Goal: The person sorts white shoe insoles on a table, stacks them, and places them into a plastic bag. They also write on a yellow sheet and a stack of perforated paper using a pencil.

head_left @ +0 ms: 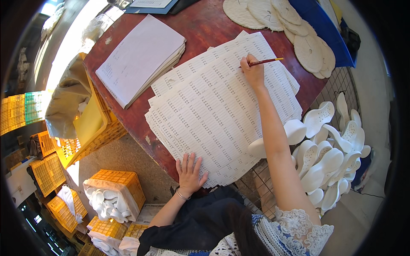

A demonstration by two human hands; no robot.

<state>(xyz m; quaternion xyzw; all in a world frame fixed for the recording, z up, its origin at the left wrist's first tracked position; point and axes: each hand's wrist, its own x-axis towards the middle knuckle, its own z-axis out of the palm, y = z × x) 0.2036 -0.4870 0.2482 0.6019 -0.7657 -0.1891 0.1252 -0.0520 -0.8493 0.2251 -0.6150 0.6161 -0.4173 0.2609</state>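
Large printed paper sheets covered in rows of small marks lie in a loose, fanned stack on the dark red table. Near the far right part of the top sheet, my right hand grips a dark red pencil; its lower tip is mostly hidden by the fingers. My left hand lies flat with fingers spread on the near left edge of the sheets. A thick stack of white paper with faint handwriting sits to the left of the sheets.
Round cream pads overlap at the table's far right, beside a blue tray. White shoe insoles are piled at the right, one touching the sheets. A yellow crate stands against the table's left edge; a crate of white pieces sits below.
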